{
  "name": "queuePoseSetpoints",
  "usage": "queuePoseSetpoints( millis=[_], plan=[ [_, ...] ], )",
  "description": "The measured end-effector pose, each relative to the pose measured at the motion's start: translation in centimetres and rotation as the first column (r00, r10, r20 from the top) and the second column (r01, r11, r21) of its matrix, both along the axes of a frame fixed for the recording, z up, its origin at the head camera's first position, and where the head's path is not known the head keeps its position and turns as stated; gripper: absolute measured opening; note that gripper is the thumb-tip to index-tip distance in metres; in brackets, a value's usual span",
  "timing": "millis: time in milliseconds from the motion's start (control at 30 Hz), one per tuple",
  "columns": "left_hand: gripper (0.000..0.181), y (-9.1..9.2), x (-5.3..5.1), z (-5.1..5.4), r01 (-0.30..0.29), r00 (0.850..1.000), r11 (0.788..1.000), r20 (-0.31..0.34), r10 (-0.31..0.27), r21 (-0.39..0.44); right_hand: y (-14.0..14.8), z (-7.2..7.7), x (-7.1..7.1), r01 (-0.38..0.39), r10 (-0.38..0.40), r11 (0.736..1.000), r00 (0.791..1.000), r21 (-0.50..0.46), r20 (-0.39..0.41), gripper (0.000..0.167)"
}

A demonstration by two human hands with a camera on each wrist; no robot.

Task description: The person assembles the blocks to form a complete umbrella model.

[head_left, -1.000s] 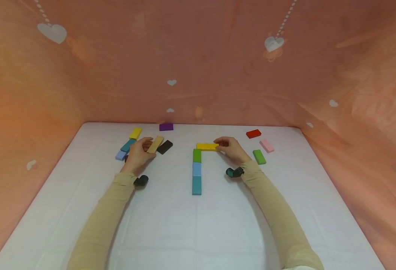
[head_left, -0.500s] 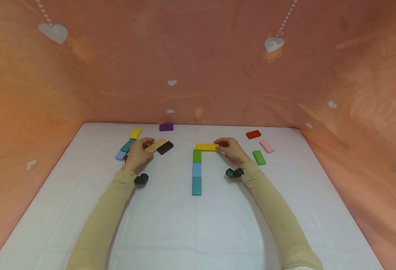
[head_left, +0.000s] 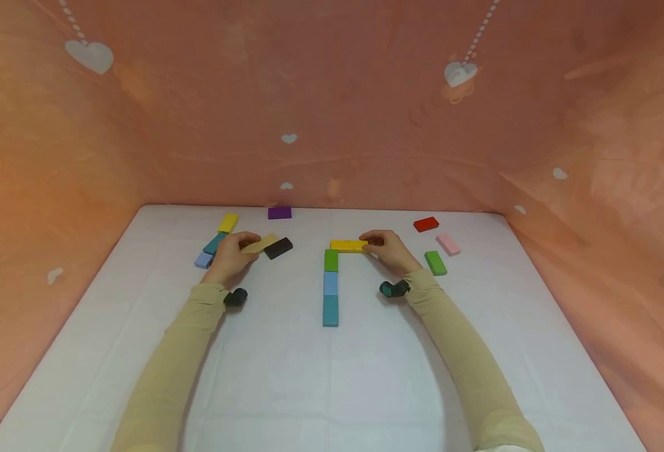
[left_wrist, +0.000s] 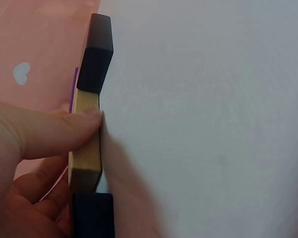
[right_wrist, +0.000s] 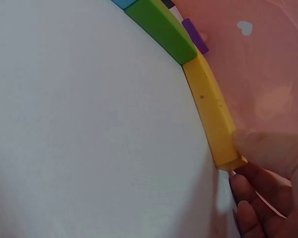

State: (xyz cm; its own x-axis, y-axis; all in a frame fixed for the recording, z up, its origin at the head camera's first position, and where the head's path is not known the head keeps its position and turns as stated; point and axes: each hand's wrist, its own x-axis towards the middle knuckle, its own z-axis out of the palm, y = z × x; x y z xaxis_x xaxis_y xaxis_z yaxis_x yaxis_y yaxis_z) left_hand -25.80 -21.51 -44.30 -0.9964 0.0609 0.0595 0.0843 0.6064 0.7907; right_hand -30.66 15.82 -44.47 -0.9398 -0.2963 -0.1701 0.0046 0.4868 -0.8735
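My left hand pinches a plain wooden block, its thumb on the near face in the left wrist view. The far end of that block meets a dark block. Another dark block shows below it in the left wrist view. With thumb and fingers, my right hand pinches the right end of a yellow-orange block lying crosswise. The left end of this block touches a green block. Toward me, a light blue block and a teal block continue the line.
On the white table, a yellow block, teal block and periwinkle block lie left. A purple block lies at the back. Red, pink and green blocks lie right.
My left hand has turned the wooden block clockwise and lowered its far end toward the dark block, which has shifted slightly. My right hand and the yellow-orange block have stayed in place.
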Motion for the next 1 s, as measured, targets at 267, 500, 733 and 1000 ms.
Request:
queuePoseSetpoints(
  millis=[267, 500, 733, 1000],
  plan=[
    [0.043, 0.8, 0.1, 0.6, -0.042, 0.999, 0.999, -0.021, 0.043, 0.011, 0.2, -0.2, -0.2, -0.005, 0.005, 1.0, 1.0, -0.001, -0.009, 0.026],
    [0.038, 3.1, 0.4, 1.5, 0.051, 0.996, 0.995, -0.081, -0.044, 0.083, 0.2, -0.4, -0.2, -0.008, 0.008, 1.0, 1.0, -0.013, -0.006, 0.025],
    [0.037, 5.6, 1.5, 0.6, 0.247, 0.968, 0.965, 0.013, -0.25, 0.091, 0.3, -0.6, -0.3, -0.009, 0.009, 1.0, 1.0, -0.013, -0.006, 0.025],
    [0.037, 6.8, 2.2, -0.4, 0.307, 0.952, 0.95, 0.007, -0.307, 0.056, 0.3, -0.6, -0.5, -0.017, 0.017, 1.0, 1.0, -0.01, -0.013, 0.025]
  ],
)
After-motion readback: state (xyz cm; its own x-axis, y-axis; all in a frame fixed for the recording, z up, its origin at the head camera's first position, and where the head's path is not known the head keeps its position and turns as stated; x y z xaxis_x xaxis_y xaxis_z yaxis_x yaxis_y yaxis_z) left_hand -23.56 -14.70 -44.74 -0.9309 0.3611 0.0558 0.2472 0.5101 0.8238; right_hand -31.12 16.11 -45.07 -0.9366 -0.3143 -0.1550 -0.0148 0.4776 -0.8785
